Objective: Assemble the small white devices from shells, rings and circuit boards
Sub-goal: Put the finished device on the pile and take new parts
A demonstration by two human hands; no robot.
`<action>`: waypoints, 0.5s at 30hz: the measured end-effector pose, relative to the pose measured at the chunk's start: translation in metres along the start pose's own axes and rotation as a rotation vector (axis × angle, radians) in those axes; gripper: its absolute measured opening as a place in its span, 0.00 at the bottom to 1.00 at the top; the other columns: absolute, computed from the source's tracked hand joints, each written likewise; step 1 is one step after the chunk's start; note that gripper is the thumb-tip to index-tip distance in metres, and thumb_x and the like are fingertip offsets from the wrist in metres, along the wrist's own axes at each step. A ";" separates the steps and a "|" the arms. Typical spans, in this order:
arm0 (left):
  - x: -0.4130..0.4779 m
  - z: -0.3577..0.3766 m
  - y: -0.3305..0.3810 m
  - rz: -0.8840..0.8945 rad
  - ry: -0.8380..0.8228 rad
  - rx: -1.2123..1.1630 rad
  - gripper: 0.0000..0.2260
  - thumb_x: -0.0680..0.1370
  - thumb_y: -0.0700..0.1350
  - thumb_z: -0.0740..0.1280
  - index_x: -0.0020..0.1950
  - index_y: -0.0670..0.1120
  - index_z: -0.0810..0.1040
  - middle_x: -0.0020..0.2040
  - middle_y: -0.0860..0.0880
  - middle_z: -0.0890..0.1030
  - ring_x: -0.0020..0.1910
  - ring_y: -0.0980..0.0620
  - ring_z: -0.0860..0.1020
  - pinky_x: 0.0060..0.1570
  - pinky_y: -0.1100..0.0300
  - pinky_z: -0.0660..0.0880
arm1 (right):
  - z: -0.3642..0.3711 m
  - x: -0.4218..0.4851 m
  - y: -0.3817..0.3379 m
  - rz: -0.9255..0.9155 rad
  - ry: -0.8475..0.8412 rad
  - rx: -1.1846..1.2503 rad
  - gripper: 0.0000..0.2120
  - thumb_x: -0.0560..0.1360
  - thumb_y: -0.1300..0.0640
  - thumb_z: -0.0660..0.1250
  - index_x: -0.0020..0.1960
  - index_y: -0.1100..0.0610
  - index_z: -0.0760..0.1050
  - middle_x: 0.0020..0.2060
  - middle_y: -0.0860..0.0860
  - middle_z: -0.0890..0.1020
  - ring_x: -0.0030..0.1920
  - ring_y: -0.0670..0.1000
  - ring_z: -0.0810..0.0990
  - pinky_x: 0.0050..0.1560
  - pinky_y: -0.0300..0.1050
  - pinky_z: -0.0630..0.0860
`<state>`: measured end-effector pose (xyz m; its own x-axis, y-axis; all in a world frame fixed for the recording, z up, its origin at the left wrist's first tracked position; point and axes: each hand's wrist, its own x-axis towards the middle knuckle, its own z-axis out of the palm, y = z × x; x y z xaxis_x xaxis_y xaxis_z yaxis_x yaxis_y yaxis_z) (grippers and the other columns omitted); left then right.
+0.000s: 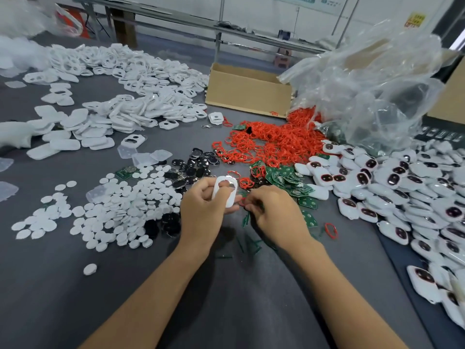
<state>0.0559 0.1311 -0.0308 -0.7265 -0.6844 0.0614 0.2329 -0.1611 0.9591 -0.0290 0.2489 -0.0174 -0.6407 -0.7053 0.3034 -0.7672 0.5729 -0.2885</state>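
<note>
Grey table [226, 285]; clear bag [377, 84], far right; white shells [120, 79], heaped far left; finished devices [402, 187], white with dark windows, massed at right; red rings [271, 142] and green boards [284, 177], piled at centre; left hand [201, 210], by which the shell [224, 191] is gripped above the table's middle, the shell being white, oval, with two openings; right hand [274, 215], fingers pinched on a small red piece [242, 202] beside the shell.

right hand [275, 214] hides pinched obj, device pile [415, 187] cut off at rt edge, yellow sign [416, 20] txt illegible
</note>
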 end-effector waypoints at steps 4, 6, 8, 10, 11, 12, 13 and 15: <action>0.001 -0.001 -0.003 0.031 -0.012 0.007 0.15 0.76 0.35 0.64 0.57 0.52 0.75 0.48 0.46 0.84 0.41 0.45 0.85 0.38 0.54 0.82 | 0.000 -0.006 0.003 0.100 0.134 0.330 0.06 0.75 0.65 0.66 0.44 0.56 0.77 0.36 0.46 0.82 0.40 0.47 0.80 0.44 0.45 0.77; 0.003 -0.001 -0.004 0.068 -0.045 0.086 0.14 0.75 0.36 0.63 0.53 0.53 0.79 0.49 0.49 0.83 0.44 0.46 0.85 0.39 0.53 0.83 | -0.004 -0.007 0.005 0.131 0.161 0.512 0.08 0.77 0.67 0.63 0.45 0.56 0.77 0.34 0.45 0.81 0.35 0.42 0.79 0.39 0.35 0.75; 0.002 0.001 -0.005 0.076 -0.081 0.150 0.15 0.76 0.34 0.62 0.46 0.51 0.83 0.48 0.51 0.83 0.47 0.48 0.84 0.39 0.55 0.82 | -0.008 -0.008 0.006 0.124 0.174 0.594 0.11 0.78 0.68 0.61 0.47 0.55 0.78 0.34 0.46 0.80 0.33 0.43 0.77 0.38 0.33 0.74; 0.001 0.004 -0.005 0.057 -0.115 0.166 0.13 0.78 0.34 0.65 0.46 0.50 0.85 0.47 0.51 0.83 0.45 0.53 0.84 0.38 0.56 0.82 | -0.010 -0.008 0.005 0.090 0.203 0.588 0.12 0.77 0.68 0.62 0.47 0.54 0.80 0.35 0.46 0.81 0.34 0.44 0.78 0.40 0.33 0.73; 0.000 0.005 -0.005 0.057 -0.138 0.166 0.11 0.78 0.36 0.67 0.47 0.49 0.85 0.47 0.52 0.83 0.43 0.54 0.83 0.38 0.56 0.82 | -0.010 -0.008 0.004 0.080 0.220 0.590 0.11 0.76 0.68 0.64 0.47 0.55 0.80 0.37 0.46 0.82 0.36 0.43 0.79 0.40 0.33 0.74; -0.002 0.006 -0.005 0.062 -0.165 0.162 0.08 0.78 0.38 0.68 0.48 0.48 0.85 0.47 0.51 0.83 0.43 0.55 0.83 0.37 0.55 0.82 | -0.011 -0.008 0.002 0.075 0.236 0.604 0.11 0.75 0.69 0.65 0.48 0.55 0.80 0.38 0.46 0.83 0.37 0.43 0.80 0.41 0.33 0.74; -0.003 0.006 -0.004 0.066 -0.191 0.152 0.06 0.77 0.39 0.70 0.48 0.48 0.85 0.48 0.52 0.84 0.43 0.54 0.83 0.37 0.56 0.82 | -0.011 -0.008 0.000 0.074 0.248 0.633 0.11 0.74 0.70 0.66 0.48 0.55 0.80 0.39 0.47 0.83 0.38 0.42 0.81 0.42 0.32 0.75; -0.005 0.007 -0.003 0.087 -0.207 0.146 0.04 0.76 0.41 0.72 0.47 0.49 0.86 0.47 0.52 0.84 0.42 0.51 0.84 0.36 0.57 0.82 | -0.011 -0.008 -0.005 0.081 0.262 0.701 0.11 0.73 0.72 0.67 0.47 0.56 0.79 0.38 0.47 0.83 0.36 0.42 0.81 0.41 0.30 0.75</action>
<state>0.0538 0.1401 -0.0319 -0.8282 -0.5287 0.1860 0.2151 0.0067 0.9766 -0.0200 0.2566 -0.0085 -0.7476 -0.4995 0.4377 -0.5750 0.1569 -0.8030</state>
